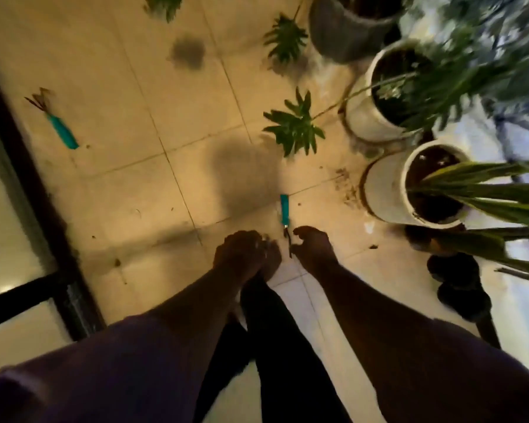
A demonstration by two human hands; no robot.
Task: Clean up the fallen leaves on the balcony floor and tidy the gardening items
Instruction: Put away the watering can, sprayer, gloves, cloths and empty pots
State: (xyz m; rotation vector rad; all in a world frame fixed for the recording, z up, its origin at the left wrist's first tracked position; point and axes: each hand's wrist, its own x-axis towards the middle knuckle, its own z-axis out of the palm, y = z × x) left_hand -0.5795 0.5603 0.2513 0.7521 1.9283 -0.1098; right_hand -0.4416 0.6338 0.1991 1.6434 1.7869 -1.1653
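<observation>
Teal-handled garden tool [284, 209] lies on the tiled balcony floor [153, 184], its handle pointing away from the person and its dark metal end lying in the gap between the two hands. Right hand [313, 247] hovers just beside that metal end, its fingers [300, 232] loosely curled and apart, pinching nothing. Left hand [242, 254] hangs on the other side of the tool with its fingers bent inward toward the palm; motion blur and shadow hide whether they hold anything, so I cannot tell. A second teal-handled tool [60, 129], a small rake with brown tines, lies well apart near the dark door frame [28, 184] on the left. Along the right side stand three pots: a grey pot [342, 35] farthest off, a white pot [367, 117] with a lobed-leaf plant, and a nearer white pot [385, 190] with long striped leaves. One lobed green leaf [293, 126] on its long stalk reaches low over the tiles from the middle pot. Small dark crumbs of soil or leaf debris [347, 187] are scattered on the floor just beside the nearest pot.
</observation>
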